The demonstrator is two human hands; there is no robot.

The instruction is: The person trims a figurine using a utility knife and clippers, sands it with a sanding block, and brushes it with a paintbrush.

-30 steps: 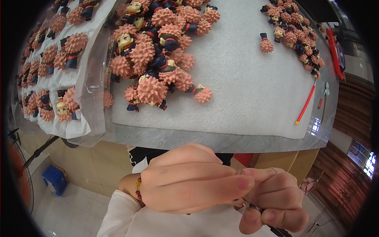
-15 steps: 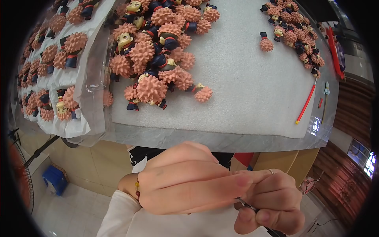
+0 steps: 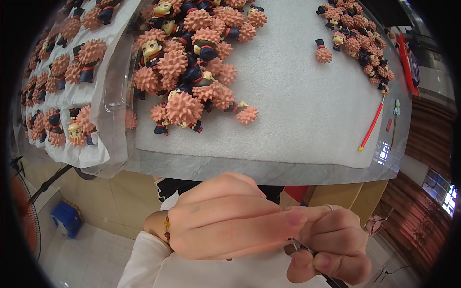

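It looks like a small workshop — figures (image 3: 184,108) heaped on a foam-covered surface (image 3: 288,174), more in rows in a tray (image 3: 111,103) at left, brushes (image 3: 371,123) at right — over a tiled floor (image 3: 98,249).

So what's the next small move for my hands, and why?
I'd probably roll the left hand back slightly before moving the metal tool. The right hand holds the tool close against the left fingers, and they hide whatever they may be holding there.
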